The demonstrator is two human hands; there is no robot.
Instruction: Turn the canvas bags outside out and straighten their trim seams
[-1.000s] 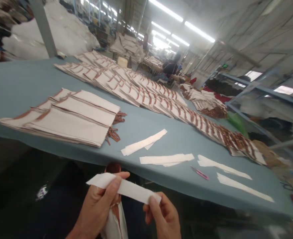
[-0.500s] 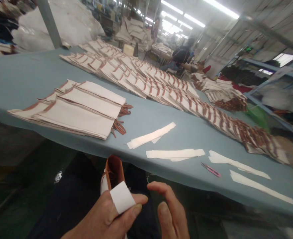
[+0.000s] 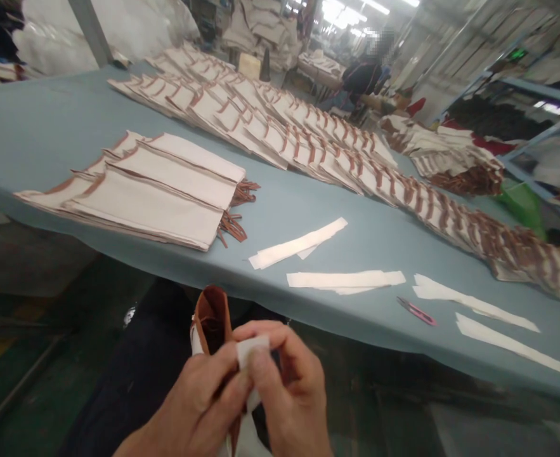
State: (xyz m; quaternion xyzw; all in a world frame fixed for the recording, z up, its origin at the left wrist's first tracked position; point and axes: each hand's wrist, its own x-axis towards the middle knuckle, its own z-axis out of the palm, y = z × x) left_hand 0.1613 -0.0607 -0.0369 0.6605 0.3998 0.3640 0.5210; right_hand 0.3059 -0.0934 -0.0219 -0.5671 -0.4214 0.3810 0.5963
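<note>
White cloth strip (image 3: 252,346): looks short, folding seems underway.
Left hand (image 3: 196,397): pinches it.
Right hand (image 3: 293,387): now pinches also.

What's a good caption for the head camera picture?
Left hand and right hand hold a white strip beside a blue-green table.

Both grips low, short of the table's (image 3: 356,317) near edge. Left grip (image 3: 198,400) closed, thumb pressed to forefinger. Right grip (image 3: 289,387) meeting it at the fingertips — thumb extended, fingers curled. Dark-clad thigh (image 3: 113,374) beneath.
</note>
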